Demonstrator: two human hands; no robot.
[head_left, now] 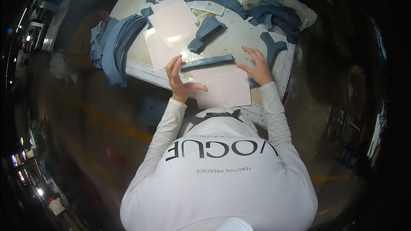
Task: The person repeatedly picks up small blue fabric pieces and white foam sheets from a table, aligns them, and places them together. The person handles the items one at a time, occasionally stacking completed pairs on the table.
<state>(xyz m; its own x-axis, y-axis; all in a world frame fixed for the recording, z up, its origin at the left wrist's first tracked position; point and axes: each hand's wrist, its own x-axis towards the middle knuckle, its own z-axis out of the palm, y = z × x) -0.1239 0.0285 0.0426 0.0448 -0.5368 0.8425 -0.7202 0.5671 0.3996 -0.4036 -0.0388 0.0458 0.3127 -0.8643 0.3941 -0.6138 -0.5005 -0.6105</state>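
A pale pink gridded sheet lies flat at the near edge of the white worktable. My left hand rests at its left edge, fingers spread and raised, thumb lying on the sheet. At the sheet's right edge sits my right hand, fingers apart, holding nothing. A long curved blue-grey strip lies just beyond the sheet, between my two hands, close to the left fingertips.
Two more gridded sheets lie overlapped further back. A stack of blue-grey cut pieces hangs over the table's left edge. More such pieces are heaped at the back right, with single ones in the middle. Dark floor surrounds the table.
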